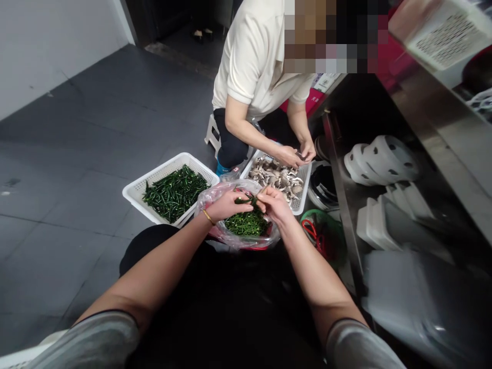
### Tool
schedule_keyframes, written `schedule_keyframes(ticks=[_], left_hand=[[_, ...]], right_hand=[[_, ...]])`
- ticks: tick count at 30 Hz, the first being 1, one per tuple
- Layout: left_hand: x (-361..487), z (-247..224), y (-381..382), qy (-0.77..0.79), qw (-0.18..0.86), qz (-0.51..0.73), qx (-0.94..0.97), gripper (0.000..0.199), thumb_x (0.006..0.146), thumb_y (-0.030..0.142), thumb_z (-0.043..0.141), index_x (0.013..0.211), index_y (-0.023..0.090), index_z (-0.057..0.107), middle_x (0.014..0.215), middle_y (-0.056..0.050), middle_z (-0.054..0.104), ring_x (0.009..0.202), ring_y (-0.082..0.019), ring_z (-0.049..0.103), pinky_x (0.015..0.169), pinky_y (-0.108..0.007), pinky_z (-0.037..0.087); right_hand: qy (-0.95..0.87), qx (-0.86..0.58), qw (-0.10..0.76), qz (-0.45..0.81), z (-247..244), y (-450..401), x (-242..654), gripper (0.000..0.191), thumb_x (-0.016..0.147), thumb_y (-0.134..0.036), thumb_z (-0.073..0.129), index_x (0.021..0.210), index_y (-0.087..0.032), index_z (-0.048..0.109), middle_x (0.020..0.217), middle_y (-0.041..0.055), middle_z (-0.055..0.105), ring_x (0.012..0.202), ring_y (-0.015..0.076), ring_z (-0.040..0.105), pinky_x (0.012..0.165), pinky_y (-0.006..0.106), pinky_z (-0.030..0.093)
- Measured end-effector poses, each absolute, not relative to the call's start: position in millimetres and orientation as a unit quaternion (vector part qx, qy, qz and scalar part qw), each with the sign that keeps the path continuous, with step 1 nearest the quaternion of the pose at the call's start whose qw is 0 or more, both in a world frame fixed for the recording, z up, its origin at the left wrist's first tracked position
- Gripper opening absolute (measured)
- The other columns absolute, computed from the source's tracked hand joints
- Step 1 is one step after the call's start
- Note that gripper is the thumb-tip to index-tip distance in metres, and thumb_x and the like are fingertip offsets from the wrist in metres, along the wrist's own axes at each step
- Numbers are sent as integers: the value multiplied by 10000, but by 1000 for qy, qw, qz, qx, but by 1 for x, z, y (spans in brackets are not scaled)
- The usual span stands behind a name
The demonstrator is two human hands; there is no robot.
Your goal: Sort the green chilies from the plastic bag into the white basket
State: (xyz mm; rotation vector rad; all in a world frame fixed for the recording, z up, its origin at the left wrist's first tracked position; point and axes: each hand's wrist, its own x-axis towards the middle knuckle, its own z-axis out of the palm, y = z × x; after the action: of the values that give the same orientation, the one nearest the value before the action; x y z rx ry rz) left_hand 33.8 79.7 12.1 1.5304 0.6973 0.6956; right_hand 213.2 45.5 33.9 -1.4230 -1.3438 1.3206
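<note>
Both my hands meet over a plastic-lined container (pixel 215 197) that holds a heap of green stems or peppers (pixel 246 224). My left hand (pixel 227 205), with a yellow band at the wrist, is closed on green peppers (pixel 245 200). Touching the same small bunch, my right hand (pixel 273 204) has its fingers pinched at the bunch's right end. To the left, a white basket (pixel 134 193) carries many dark green peppers (pixel 175 192). Behind my right hand is another white basket (pixel 303 197) with mushrooms (pixel 277 177).
A person in a white shirt (pixel 246 56) sits opposite, hands over the mushrooms. At the right stands a metal shelf (pixel 434 128) with white containers (pixel 380 159) and grey tubs (pixel 407 302). A green basket (pixel 338 233) with red handles lies beside my right forearm.
</note>
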Motion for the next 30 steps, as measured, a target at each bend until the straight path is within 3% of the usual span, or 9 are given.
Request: schedule_keyframes(ticks=[4, 6, 10, 12, 15, 18, 22, 25, 30], left_hand=[[22, 20, 81, 300, 690, 261, 604, 223, 627, 323, 735, 669, 132, 628, 578, 19, 533, 527, -84, 453, 523, -216, 352], [17, 21, 83, 288, 758, 276, 516, 250, 644, 352, 705, 694, 128, 606, 537, 31, 488, 435, -60, 378, 430, -207, 279], [16, 19, 85, 223, 831, 333, 387, 302, 657, 370, 687, 804, 121, 600, 599, -4, 545, 451, -72, 438, 394, -194, 284], [19, 16, 86, 255, 837, 328, 356, 282, 663, 340, 709, 796, 129, 579, 539, 24, 499, 412, -57, 401, 366, -176, 250], [24, 10, 88, 340, 826, 313, 323, 255, 659, 282, 735, 748, 142, 541, 478, 61, 437, 364, -40, 360, 336, -157, 211], [25, 6, 90, 378, 813, 308, 317, 229, 689, 281, 719, 728, 132, 549, 518, 18, 523, 398, -66, 461, 354, -170, 302], [30, 4, 88, 397, 789, 311, 352, 202, 695, 251, 721, 752, 105, 593, 549, -6, 565, 372, -51, 438, 328, -173, 268], [37, 0, 81, 408, 765, 326, 378, 232, 684, 260, 742, 797, 105, 613, 544, 21, 544, 352, -23, 379, 319, -160, 232], [42, -10, 74, 394, 738, 344, 426, 273, 665, 314, 759, 753, 122, 586, 446, 63, 455, 358, -33, 371, 337, -155, 264]], right_hand=[[-477, -570, 348, 572, 21, 40, 241, 423, 693, -600, 623, 659, -203, 481, 543, -22, 558, 411, 89, 436, 431, 219, 363], [-546, -624, 260, 495, 13, 43, 249, 401, 731, -587, 601, 706, -189, 562, 606, 6, 608, 497, 120, 520, 503, 242, 415], [-683, -696, 22, 221, -7, 60, 228, 283, 827, -445, 573, 841, -186, 685, 894, 90, 685, 819, 216, 631, 715, 305, 454], [-696, -693, -83, 170, -13, 70, 213, 248, 821, -379, 594, 920, -179, 703, 1041, 130, 666, 919, 257, 631, 759, 324, 451], [-698, -680, -159, 161, -10, 80, 208, 242, 785, -287, 614, 966, -156, 707, 1070, 158, 663, 963, 288, 623, 771, 337, 449], [-699, -681, -89, 199, 5, 81, 228, 179, 768, -294, 598, 831, -159, 699, 866, 106, 696, 825, 239, 636, 696, 307, 445], [-616, -650, 139, 423, 21, 70, 247, 264, 749, -419, 597, 658, -172, 574, 492, -29, 541, 453, 105, 490, 474, 224, 375], [-536, -608, 214, 545, 22, 58, 233, 329, 691, -477, 644, 628, -178, 523, 487, -44, 532, 371, 62, 406, 383, 193, 319], [-527, -590, 251, 558, 19, 40, 199, 337, 667, -460, 686, 598, -175, 520, 497, -50, 527, 380, 54, 434, 361, 176, 333]])
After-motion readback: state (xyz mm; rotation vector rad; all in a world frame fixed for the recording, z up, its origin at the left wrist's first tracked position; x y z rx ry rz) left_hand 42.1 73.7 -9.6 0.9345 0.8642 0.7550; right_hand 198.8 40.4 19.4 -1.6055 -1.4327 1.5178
